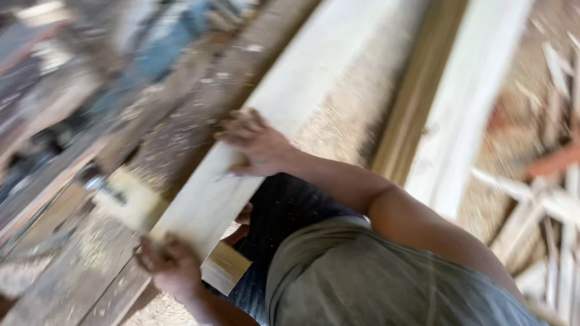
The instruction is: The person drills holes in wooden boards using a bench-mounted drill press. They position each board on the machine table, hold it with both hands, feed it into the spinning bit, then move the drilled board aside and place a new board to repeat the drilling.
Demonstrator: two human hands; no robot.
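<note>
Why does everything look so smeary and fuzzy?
In the head view, motion blur streaks the whole picture: the pale plank, the left hand at its near end and the right hand on top all have soft edges; the upper left corner is smeared worst. Soft, even light, no glare.

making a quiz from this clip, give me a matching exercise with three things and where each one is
Things:
1. left hand
2. right hand
3. pale plank

Places:
A. flat on top of the plank
B. runs lengthwise along the bench
C. grips the plank's near end

Pairs: 1-C, 2-A, 3-B
</note>
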